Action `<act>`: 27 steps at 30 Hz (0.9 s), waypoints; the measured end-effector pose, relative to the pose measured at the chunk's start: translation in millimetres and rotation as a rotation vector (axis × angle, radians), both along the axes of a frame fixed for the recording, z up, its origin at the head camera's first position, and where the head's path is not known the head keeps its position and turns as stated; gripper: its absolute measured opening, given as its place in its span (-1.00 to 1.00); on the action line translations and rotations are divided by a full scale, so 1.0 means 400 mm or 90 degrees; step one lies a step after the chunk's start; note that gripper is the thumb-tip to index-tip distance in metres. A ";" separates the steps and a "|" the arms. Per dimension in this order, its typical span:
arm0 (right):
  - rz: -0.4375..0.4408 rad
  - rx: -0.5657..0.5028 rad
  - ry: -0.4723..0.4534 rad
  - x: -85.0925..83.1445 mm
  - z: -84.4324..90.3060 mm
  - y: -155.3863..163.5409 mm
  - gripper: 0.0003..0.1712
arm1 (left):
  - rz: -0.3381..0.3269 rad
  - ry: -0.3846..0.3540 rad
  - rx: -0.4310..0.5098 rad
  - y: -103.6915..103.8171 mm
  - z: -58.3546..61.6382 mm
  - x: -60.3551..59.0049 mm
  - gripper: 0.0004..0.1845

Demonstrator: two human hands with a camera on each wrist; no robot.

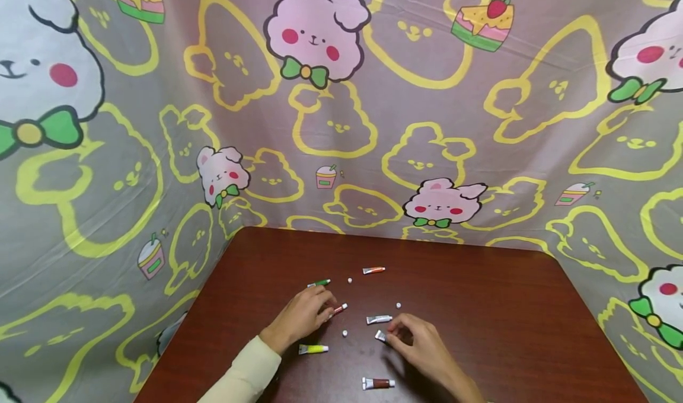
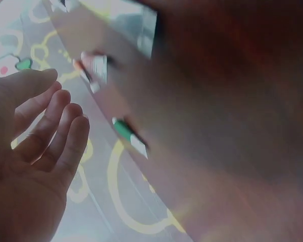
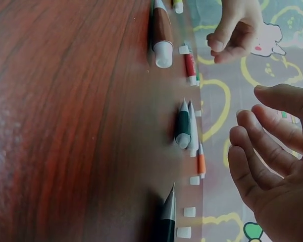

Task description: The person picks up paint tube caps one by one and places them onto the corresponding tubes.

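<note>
My left hand [image 1: 306,314] hovers by a red paint tube [image 1: 338,310] and a green tube [image 1: 320,283], partly covering both. Its fingers are loosely bent with nothing between them in the left wrist view. On the other side, my right hand [image 1: 424,344] is above a tube with a silver crimped end [image 1: 380,335], hiding the rest of it. In the right wrist view the fingers are relaxed and hold nothing. A dark green tube [image 3: 183,126] lies on the table there. Just beyond the right fingertips is a silvery-white tube [image 1: 379,319].
A yellow tube [image 1: 313,349] lies near the left sleeve, and a brown tube [image 1: 378,383] at the front. An orange tube [image 1: 374,270] lies farther back. Loose white caps [image 1: 344,333] are scattered on the brown table [image 1: 507,308]. Patterned cloth [image 1: 341,124] surrounds its back and sides.
</note>
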State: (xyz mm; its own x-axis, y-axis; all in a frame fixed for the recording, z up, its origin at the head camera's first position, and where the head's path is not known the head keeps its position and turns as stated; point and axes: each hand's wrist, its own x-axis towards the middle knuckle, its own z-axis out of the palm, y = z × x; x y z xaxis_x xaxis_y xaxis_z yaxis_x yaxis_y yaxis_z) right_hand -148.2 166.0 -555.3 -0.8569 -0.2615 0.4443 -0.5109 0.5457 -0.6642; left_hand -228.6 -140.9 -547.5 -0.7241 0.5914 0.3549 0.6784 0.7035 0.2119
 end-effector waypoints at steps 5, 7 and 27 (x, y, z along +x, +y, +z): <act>0.009 0.014 0.012 -0.006 -0.006 -0.004 -0.78 | 0.032 -0.007 0.012 -0.023 0.007 -0.029 -0.86; 0.011 0.022 0.011 -0.008 -0.008 -0.006 -0.79 | 0.042 -0.013 0.016 -0.031 0.008 -0.039 -0.84; 0.024 0.053 0.002 -0.030 -0.008 -0.067 -0.85 | 0.120 -0.098 0.059 -0.064 -0.008 -0.119 -0.82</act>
State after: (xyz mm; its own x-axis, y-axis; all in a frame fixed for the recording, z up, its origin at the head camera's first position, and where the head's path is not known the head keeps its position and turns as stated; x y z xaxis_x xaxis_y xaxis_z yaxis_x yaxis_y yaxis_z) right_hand -160.1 139.1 -558.4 -0.8443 -0.3304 0.4219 -0.5344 0.5791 -0.6157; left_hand -276.3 -166.4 -550.5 -0.8680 0.4108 0.2791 0.4921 0.7870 0.3720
